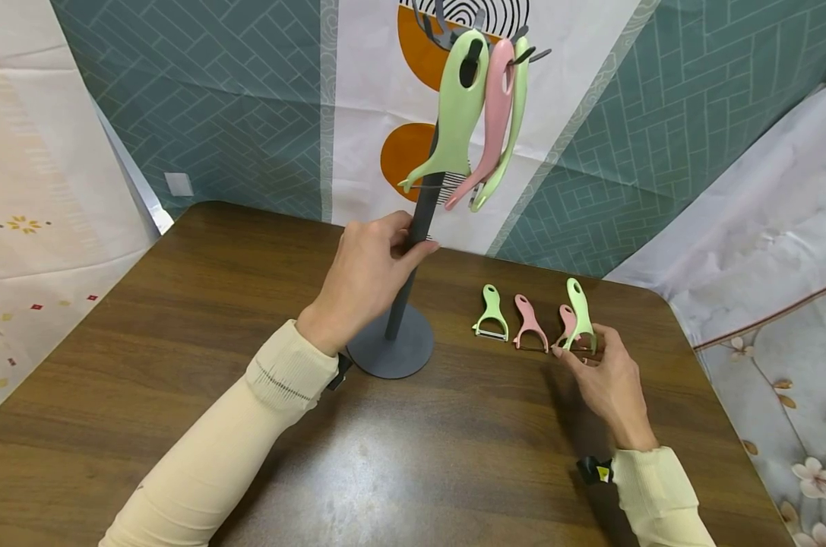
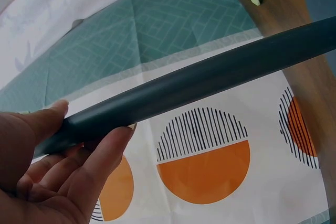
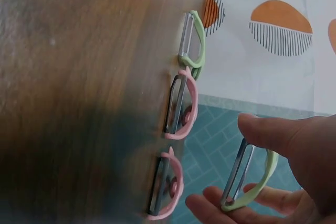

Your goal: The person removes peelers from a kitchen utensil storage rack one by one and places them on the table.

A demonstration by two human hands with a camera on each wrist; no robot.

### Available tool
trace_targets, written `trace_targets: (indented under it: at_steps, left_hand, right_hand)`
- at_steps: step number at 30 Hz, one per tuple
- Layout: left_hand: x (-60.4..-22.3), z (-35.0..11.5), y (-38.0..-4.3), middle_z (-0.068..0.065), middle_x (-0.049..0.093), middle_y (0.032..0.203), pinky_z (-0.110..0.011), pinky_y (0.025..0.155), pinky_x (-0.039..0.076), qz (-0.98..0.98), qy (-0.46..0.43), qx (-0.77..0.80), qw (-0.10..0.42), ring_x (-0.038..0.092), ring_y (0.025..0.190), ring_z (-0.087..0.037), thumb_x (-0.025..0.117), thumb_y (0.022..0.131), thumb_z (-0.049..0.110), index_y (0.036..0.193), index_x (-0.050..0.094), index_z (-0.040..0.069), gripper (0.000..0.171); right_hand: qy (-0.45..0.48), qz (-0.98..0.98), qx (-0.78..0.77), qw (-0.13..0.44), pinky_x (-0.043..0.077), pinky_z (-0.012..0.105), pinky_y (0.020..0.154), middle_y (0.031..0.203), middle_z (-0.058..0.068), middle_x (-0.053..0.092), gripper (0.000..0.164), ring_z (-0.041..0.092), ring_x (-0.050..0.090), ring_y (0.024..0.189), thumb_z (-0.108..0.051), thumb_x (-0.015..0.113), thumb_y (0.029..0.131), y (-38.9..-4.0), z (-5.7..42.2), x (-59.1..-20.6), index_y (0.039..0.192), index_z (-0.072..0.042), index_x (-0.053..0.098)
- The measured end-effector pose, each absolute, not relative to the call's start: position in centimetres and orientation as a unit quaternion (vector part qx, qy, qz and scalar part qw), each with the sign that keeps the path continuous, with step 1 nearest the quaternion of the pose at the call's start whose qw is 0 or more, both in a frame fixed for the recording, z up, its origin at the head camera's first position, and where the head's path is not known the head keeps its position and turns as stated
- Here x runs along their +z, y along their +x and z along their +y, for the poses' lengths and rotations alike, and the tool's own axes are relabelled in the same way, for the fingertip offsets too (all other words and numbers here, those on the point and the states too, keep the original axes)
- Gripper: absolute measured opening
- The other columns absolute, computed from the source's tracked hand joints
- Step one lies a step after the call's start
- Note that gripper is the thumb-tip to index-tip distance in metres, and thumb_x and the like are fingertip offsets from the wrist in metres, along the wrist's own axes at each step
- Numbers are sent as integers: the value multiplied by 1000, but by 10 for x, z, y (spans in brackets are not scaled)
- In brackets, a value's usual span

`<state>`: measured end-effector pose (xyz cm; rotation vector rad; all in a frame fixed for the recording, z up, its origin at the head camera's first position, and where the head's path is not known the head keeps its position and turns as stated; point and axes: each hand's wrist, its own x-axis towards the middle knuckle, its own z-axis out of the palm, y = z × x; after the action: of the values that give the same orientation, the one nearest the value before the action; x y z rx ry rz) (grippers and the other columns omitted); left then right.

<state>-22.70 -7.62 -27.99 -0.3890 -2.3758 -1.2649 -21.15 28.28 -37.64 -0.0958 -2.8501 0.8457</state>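
Observation:
My left hand [image 1: 361, 273] grips the dark post [image 2: 178, 90] of a hook stand, thumb on one side and fingers on the other. By the blade end, my right hand [image 1: 611, 380] holds a light green peeler [image 1: 578, 308] between thumb and fingers, its handle pointing up. Beyond it a pink peeler [image 1: 566, 317] lies on the table, partly covered in the head view. To the left lie another pink peeler [image 1: 527, 317] and a green peeler [image 1: 491, 308]. From the stand's hooks hang a green peeler [image 1: 459, 114], a pink peeler [image 1: 497, 114] and a second green one behind.
The stand's round base [image 1: 413, 357] sits on the brown wooden table [image 1: 399, 463], left of the row of peelers. A patterned cloth [image 1: 242, 114] hangs behind the table's far edge. Floral cloth [image 1: 789, 365] hangs along the right side.

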Motion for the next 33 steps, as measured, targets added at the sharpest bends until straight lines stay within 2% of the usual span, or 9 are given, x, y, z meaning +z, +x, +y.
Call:
trace_targets:
  at_steps: [4, 12, 23, 33]
  left_hand:
    - [-279, -76, -226, 3, 77, 81, -29, 60, 47, -856, -137, -451, 211, 66, 70, -10, 77, 93, 28, 95, 71, 11, 17]
    - [-278, -75, -226, 3, 76, 79, -29, 59, 46, -858, -131, -451, 207, 65, 68, -10, 77, 93, 29, 94, 71, 11, 19]
    - [-278, -75, -228, 2, 77, 82, -29, 60, 46, -858, -131, -447, 215, 65, 69, -11, 78, 92, 29, 93, 71, 11, 19]
    - [-277, -74, -227, -1, 79, 86, -29, 61, 49, -857, -132, -451, 213, 69, 72, -12, 78, 92, 27, 96, 72, 9, 19]
  right_hand:
    - [-31, -955, 284, 83, 53, 53, 86, 124, 21, 65, 70, 41, 69, 111, -45, 69, 96, -212, 286, -378, 145, -3, 44]
    - [-39, -955, 284, 75, 51, 50, 86, 124, 20, 65, 71, 38, 69, 112, -47, 69, 95, -211, 290, -379, 145, -3, 43]
    - [-49, -958, 274, 74, 49, 48, 86, 124, 22, 66, 71, 39, 68, 111, -46, 70, 95, -210, 296, -382, 144, -2, 44]
    - [-47, -961, 264, 68, 47, 53, 87, 121, 23, 66, 67, 40, 65, 108, -40, 71, 95, -208, 300, -386, 141, 1, 45]
